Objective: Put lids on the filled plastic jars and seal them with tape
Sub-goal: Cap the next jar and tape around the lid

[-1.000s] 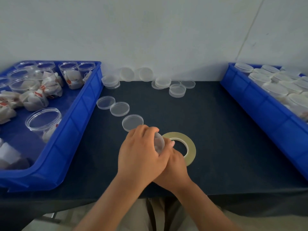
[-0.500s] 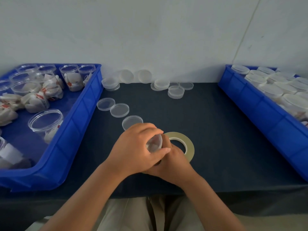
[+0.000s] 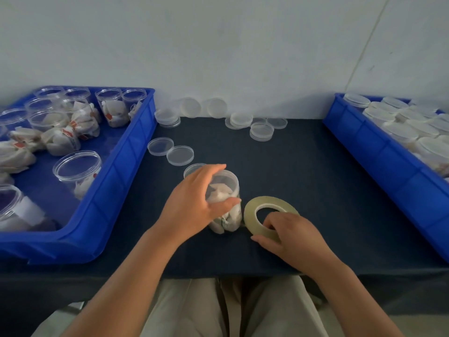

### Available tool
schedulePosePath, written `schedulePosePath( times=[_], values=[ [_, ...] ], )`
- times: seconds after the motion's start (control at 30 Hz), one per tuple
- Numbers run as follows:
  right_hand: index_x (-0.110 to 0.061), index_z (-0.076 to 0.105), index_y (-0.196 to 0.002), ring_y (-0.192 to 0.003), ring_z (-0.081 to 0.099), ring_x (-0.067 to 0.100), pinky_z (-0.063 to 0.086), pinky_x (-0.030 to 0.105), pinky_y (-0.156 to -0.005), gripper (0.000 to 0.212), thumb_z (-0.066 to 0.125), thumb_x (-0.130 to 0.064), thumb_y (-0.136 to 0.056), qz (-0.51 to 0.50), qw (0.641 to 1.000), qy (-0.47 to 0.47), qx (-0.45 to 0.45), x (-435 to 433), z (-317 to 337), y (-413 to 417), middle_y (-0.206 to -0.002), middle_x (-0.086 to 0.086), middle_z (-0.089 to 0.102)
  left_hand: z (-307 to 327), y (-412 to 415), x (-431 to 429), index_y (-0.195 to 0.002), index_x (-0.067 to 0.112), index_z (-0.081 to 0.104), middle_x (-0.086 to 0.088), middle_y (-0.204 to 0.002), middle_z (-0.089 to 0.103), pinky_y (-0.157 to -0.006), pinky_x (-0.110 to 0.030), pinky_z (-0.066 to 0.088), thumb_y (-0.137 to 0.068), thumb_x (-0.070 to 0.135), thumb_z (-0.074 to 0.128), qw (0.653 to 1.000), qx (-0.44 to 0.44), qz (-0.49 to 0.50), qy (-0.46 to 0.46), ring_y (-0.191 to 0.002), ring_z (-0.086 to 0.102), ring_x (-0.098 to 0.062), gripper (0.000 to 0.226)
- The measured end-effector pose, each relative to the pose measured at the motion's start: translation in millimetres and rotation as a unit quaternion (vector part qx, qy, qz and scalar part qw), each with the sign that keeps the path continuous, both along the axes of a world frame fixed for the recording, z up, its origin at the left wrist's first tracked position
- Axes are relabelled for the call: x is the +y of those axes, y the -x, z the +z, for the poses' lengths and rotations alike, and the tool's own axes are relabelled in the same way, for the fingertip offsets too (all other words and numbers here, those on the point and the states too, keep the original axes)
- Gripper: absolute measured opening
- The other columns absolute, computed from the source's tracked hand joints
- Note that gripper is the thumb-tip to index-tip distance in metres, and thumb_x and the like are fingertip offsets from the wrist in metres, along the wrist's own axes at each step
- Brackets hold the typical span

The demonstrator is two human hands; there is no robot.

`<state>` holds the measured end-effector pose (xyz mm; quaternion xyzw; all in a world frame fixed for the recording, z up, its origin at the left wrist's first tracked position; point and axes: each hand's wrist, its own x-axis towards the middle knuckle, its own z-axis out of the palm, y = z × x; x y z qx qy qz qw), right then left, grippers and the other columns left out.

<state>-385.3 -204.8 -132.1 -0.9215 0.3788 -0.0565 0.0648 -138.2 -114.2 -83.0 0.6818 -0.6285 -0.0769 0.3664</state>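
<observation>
R hand moved to tape roll, grip pinching hidden rim; L hand clamps jar.

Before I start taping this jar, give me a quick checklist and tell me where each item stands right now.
1. The jar is filled: ok, white packets show through its wall.
2. The lid is on: ok, it covers the mouth. Whether it is pressed fully down: cannot tell.
3. The jar is steadied: ok, the left hand grips it as it stands on the table.
4. The tape roll is picked up: not ok. It lies flat on the table, and the right hand pinches its near edge with fingers in the hole.
5. A free tape end is found: cannot tell.
</observation>
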Motion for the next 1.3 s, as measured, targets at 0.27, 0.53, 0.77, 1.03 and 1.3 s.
schedulePosePath(
  times=[0.27,0.53,0.77,1.03,1.3],
  values=[
    [-0.03,0.045,-0.087,-0.059,0.049,0.006,0.038,0.023,-0.048,0.042,0.05,-0.072,-0.092,-0.071,0.997,0.019,-0.017,-4,-14,5,-0.067,-0.012,0.052,8,-18,9,-0.139,0.039,0.055,0.029,-0.129,0.063,-0.092,-0.009,0.049,-0.085,0.06,0.072,0.983,0.117,0.039,0.136,-0.121,0.06,0.007,0.06],
    [-0.037,0.05,-0.085,-0.064,0.051,0.003,0.032,0.019,-0.053,0.032,0.056,-0.068,-0.089,-0.09,0.99,0.012,-0.112,4,5,23,-0.072,-0.017,0.053,5,-30,4,-0.145,0.041,0.049,0.03,-0.134,0.054,-0.096,-0.018,0.043,-0.079,0.072,0.07,1.0,-0.006,0.025,0.009,-0.119,0.05,0.011,0.076],
    [-0.037,0.049,-0.085,-0.074,0.058,0.002,0.045,0.016,-0.059,0.033,0.062,-0.067,-0.087,-0.042,0.97,0.03,-0.238,29,42,15,-0.077,-0.025,0.054,8,-18,-1,-0.154,0.038,0.044,0.015,-0.164,0.034,-0.126,-0.044,0.026,-0.072,0.084,0.066,0.999,-0.02,-0.026,-0.007,-0.157,0.02,-0.006,0.096],
    [-0.037,0.053,-0.083,-0.086,0.058,0.003,0.032,0.012,-0.058,0.031,0.057,-0.068,-0.084,-0.026,0.96,0.015,-0.279,48,58,1,-0.074,-0.023,0.055,16,37,22,-0.108,0.032,0.076,0.023,-0.127,0.067,-0.109,-0.027,0.044,-0.093,0.049,0.072,0.99,0.044,-0.063,0.117,-0.132,0.055,-0.003,0.023],
    [-0.038,0.053,-0.085,-0.081,0.061,0.006,0.046,0.012,-0.066,0.031,0.056,-0.069,-0.084,-0.058,0.938,-0.051,-0.337,56,42,-4,-0.096,-0.019,0.061,24,42,35,-0.106,0.029,0.075,0.024,-0.1,0.071,-0.077,-0.029,0.058,-0.095,0.039,0.073,0.994,0.033,-0.078,0.073,-0.098,0.069,-0.004,0.015]
  ],
)
